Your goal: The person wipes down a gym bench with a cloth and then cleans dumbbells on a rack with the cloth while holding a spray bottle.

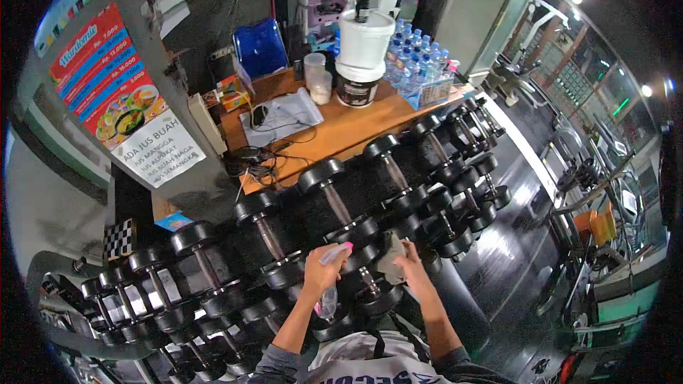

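My left hand (324, 270) is wrapped round a clear spray bottle (328, 300) with a pink and whitish top. Close by on the right, my right hand (410, 266) grips a grey-beige cloth (391, 262). Both hands are above the dumbbell rack, near its front side. Black dumbbells with metal handles lie in rows on it; one dumbbell (336, 201) is just beyond my hands, and another (370, 281) shows between them.
Behind the rack stands a wooden desk (313, 144) with white buckets (364, 41), water bottles (416, 57), cables and papers. A menu sign (107, 71) hangs at the left, a blue chair (260, 48) stands behind. Gym machines (597, 192) are at the right.
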The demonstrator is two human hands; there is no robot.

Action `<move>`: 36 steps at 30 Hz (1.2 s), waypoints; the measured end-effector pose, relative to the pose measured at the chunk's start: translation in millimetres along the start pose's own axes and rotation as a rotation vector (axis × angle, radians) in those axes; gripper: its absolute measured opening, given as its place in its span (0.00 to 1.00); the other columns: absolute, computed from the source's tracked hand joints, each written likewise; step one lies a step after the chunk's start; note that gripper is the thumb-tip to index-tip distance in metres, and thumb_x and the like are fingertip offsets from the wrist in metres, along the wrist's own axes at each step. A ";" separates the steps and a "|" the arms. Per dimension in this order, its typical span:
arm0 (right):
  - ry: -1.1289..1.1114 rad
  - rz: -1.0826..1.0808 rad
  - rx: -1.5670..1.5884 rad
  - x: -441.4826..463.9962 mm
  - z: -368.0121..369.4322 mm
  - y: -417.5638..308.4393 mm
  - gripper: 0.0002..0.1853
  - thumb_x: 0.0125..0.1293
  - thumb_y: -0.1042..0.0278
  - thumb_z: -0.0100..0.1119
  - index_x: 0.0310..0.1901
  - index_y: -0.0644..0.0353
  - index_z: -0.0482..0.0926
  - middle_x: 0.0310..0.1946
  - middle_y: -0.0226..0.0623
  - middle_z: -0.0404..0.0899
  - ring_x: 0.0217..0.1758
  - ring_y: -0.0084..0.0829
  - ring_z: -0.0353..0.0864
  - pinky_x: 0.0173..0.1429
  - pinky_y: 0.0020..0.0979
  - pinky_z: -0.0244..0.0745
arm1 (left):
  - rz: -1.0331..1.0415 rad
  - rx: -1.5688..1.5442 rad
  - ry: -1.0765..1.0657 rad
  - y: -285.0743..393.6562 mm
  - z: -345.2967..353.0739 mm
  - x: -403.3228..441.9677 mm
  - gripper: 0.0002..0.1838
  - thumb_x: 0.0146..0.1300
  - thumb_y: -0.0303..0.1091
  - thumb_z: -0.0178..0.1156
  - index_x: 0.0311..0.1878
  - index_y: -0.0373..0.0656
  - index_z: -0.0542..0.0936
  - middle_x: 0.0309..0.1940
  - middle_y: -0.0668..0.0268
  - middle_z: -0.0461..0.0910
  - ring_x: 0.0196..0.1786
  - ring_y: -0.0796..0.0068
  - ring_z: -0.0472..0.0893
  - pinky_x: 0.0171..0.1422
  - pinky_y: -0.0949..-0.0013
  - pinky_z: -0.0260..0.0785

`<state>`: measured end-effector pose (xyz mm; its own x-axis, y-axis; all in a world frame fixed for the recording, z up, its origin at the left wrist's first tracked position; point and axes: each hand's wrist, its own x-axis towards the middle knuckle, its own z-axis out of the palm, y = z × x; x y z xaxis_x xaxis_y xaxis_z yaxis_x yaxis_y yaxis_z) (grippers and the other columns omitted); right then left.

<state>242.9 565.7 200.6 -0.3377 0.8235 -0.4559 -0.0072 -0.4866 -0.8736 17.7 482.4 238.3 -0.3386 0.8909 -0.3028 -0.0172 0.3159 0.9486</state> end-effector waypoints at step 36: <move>-0.166 -0.948 -0.890 30.2 49.4 -20.8 0.23 0.51 0.76 0.65 0.50 0.43 0.80 0.47 0.32 0.73 0.49 0.45 0.74 0.53 0.42 0.75 | 0.195 -0.056 0.246 -42.8 -9.4 -13.5 0.15 0.63 0.39 0.60 0.37 0.34 0.84 0.23 0.64 0.80 0.19 0.79 0.76 0.20 0.74 0.69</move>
<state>186.3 586.3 213.4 -0.6567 0.6606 0.3639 0.2943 0.6687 -0.6829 14.2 453.8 202.6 -0.5580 0.8249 -0.0903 0.0208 0.1227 0.9922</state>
